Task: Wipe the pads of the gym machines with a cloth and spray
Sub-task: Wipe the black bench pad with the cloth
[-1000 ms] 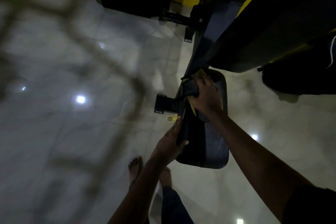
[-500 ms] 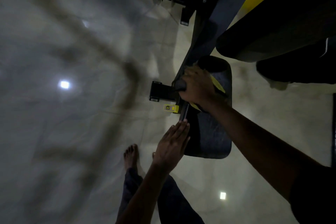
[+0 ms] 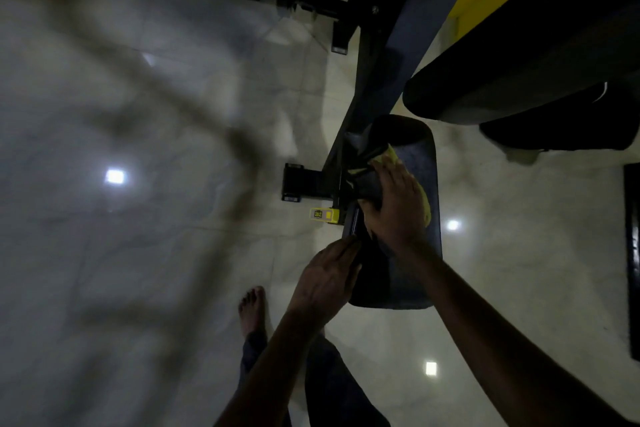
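- The right hand (image 3: 398, 206) has come away from the left edge of the seat pad (image 3: 401, 284), where it was curled by the frame bracket half a second ago. It is now on the pad's top face, toward the far end.
- Its fingers lie spread and fairly straight over the yellow cloth (image 3: 426, 208), pressing it flat rather than bunching it. Whether the fingertips hook the cloth's far fold cannot be told in this dim light.
- The cloth is under that palm. Yellow shows at the far end near the frame post (image 3: 391, 55) and along the right side of the hand.
- The left hand (image 3: 325, 282) gripped the pad's left edge with the thumb wrapped a second ago. Now it rests there with fingers straight and together, holding nothing and seemingly steadying the pad.
- By this reading, the edge by the bracket has been wiped and the stroke has moved to the broad top face. The near half of the pad looks not yet covered.
- No spray bottle is in view.
- The larger back pad (image 3: 519, 80) hangs above the far right corner of the seat pad, untouched by either hand.
- A yellow label (image 3: 323, 215) sits just off the left edge, over the tiled floor (image 3: 173, 253).
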A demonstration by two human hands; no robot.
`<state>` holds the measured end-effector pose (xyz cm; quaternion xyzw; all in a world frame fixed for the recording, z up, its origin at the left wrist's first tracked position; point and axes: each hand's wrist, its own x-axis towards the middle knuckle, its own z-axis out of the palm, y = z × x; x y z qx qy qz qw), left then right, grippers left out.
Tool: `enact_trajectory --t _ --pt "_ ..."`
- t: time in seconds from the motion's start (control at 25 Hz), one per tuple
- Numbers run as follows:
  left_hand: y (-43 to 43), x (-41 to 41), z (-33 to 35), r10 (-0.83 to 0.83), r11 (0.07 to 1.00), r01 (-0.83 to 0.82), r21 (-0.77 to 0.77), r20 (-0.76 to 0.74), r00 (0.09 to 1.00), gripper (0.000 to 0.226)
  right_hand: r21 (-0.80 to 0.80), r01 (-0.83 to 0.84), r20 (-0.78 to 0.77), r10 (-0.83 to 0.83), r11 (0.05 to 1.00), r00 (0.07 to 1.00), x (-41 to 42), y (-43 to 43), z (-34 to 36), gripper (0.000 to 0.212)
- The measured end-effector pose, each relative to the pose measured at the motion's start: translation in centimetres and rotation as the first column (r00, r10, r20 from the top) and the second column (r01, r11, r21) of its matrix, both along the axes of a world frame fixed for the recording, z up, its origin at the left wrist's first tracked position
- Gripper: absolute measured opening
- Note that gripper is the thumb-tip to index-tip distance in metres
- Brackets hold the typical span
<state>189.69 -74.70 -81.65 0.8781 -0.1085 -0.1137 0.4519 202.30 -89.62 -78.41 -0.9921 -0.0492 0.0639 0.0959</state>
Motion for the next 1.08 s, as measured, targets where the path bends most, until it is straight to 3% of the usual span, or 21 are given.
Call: enact_trajectory --t 0.2,0.36,0.44,0.56,0.76,0.96,1.08 --pt "-0.6 1.8 -0.1 0.018 0.999 -0.020 0.035 0.059 0.998 0.042 -0.001 -0.018 -0.010 0.018 1.000 1.000 5.4 0.6 -0.2 0.070" --pt "-0.7 3.8 0.4 -0.097 0.990 0.083 0.118 0.115 0.989 0.049 0.114 0.262 0.014 -0.265 0.958 0.964 0.0 -2.3 0.5 0.078" --pt "-0.7 5.7 0.0 -0.090 0.987 0.077 0.137 0.088 0.992 0.054 0.144 0.323 0.007 -0.328 0.935 0.945 -2.6 -3.3 0.6 0.081" --pt "-1.6 7.4 -0.6 -0.090 0.980 0.077 0.183 0.063 0.994 0.058 0.117 0.244 -0.002 -0.246 0.963 0.969 0.3 -3.7 0.1 0.077" --pt "-2.3 7.6 -1.0 -0.022 0.977 0.007 0.213 0.071 0.997 0.044 0.082 0.017 -0.056 -0.013 0.996 0.998 5.3 -4.9 0.5 0.081" --pt "-3.3 9.1 0.2 -0.041 0.967 0.015 0.255 0.097 0.994 0.055 0.199 0.362 -0.101 -0.349 0.911 0.932 0.7 -7.2 0.4 0.086" --pt "-4.7 13.1 0.9 -0.025 0.969 0.003 0.248 0.086 0.996 0.055 0.240 0.338 -0.120 -0.318 0.910 0.941 -1.5 -7.7 0.1 0.082"
